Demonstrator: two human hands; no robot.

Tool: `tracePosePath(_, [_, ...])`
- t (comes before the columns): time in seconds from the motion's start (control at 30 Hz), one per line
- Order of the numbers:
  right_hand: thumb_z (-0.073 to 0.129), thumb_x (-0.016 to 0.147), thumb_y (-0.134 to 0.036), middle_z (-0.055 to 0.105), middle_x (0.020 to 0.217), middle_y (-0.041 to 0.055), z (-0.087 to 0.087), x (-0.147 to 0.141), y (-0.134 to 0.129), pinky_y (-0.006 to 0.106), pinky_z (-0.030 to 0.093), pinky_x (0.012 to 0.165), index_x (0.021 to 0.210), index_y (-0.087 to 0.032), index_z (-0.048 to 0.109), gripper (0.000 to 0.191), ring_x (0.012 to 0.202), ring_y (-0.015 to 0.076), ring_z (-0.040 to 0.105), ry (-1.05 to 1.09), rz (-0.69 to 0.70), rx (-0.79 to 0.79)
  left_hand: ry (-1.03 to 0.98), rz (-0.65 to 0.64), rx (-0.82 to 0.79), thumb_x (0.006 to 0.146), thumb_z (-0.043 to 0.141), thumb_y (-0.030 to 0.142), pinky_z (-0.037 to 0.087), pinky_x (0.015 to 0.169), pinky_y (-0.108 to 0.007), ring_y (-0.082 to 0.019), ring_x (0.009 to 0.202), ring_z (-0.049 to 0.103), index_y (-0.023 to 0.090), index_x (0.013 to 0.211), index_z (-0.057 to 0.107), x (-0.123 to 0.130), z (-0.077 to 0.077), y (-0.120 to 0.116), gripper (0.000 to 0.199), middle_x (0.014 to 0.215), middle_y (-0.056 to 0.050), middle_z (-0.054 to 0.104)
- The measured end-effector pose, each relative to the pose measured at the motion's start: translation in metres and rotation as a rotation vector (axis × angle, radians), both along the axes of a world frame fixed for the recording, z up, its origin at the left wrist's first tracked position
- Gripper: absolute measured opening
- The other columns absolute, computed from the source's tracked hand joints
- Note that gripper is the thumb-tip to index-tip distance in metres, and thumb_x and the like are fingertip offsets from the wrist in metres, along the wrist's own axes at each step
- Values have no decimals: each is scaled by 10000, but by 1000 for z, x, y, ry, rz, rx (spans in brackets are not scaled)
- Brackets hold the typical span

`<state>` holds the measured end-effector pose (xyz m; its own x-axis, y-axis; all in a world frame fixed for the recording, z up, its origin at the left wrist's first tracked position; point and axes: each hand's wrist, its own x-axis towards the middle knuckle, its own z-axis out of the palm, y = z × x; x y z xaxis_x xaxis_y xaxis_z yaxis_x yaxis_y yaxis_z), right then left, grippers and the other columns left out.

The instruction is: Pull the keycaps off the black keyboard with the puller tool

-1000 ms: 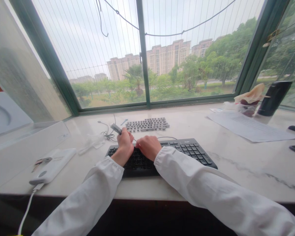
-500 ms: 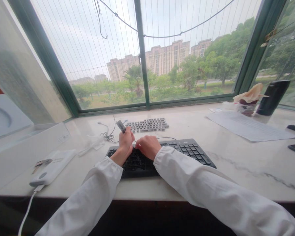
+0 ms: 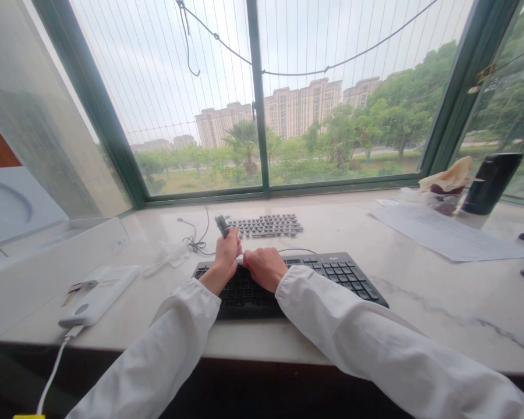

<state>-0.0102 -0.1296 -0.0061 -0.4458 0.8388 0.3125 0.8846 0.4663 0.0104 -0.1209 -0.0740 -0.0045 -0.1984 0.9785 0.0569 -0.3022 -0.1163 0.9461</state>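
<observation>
A black keyboard (image 3: 353, 279) lies near the table's front edge; its left part shows bare slots without keycaps. Above its upper left part, my left hand (image 3: 227, 253) is wrapped round a dark grey tool handle (image 3: 222, 226) that sticks up out of the fist. Close beside it, my right hand (image 3: 265, 266) is closed with its fingertips pinched at the keyboard's upper edge. What those fingertips hold is too small to make out. Behind both hands, loose keycaps (image 3: 271, 225) stand in rows on the table.
Left are a white power bank (image 3: 98, 297) with keys (image 3: 79, 288) on it, a white box (image 3: 56, 273), a clear plastic bag (image 3: 168, 257) and a coiled cable (image 3: 195, 243). Right are paper sheets (image 3: 445, 230), a black cup (image 3: 491, 183) and a wrapped item (image 3: 449, 177).
The whole view has shifted slightly, so things appear a little lower and further right. Both hands keep nearly the same place over the keyboard; the handle leans a little differently.
</observation>
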Motion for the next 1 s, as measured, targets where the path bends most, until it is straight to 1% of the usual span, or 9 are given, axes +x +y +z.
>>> tracePosePath(0.13, [392,923,-282,692,832,128,-1,0,0,306,445,668,921,-149,633,276,797,233,669,-5,-1,8,-50,13,9,692,534,237,121,351,-213,-38,347,177,220,573,250,1,0,0,310,449,101,222])
tracePosePath(0.3, [402,926,-304,693,865,127,2,0,0,311,442,678,937,-170,647,280,820,232,667,-12,-19,-13,-98,21,27,690,536,247,149,350,-210,-36,351,189,218,578,253,4,1,-4,306,467,103,222])
tracePosePath(0.53, [439,922,-342,694,907,122,7,0,-3,306,437,699,981,-192,664,276,858,228,663,-8,-61,-59,-122,90,63,703,542,286,173,350,-206,-39,353,203,217,557,259,7,2,-10,326,454,98,236])
tracePosePath(0.7, [448,921,-352,695,923,109,5,1,-2,306,434,718,1030,-216,666,279,867,222,659,13,-68,-68,-170,116,66,691,555,267,165,349,-202,-35,351,196,213,555,268,6,4,-9,322,449,101,247])
tracePosePath(0.9, [445,918,-357,696,910,107,2,2,-1,315,436,708,1006,-204,672,288,843,230,659,20,-43,-33,-178,131,62,692,556,257,164,348,-201,-33,349,193,209,545,273,7,4,-9,322,437,101,245])
tracePosePath(1.0, [437,922,-362,694,921,110,2,1,-1,314,431,724,1023,-207,668,296,856,225,656,25,-48,-43,-172,129,71,690,546,239,161,346,-203,-34,348,191,210,543,268,7,10,-11,316,436,99,241])
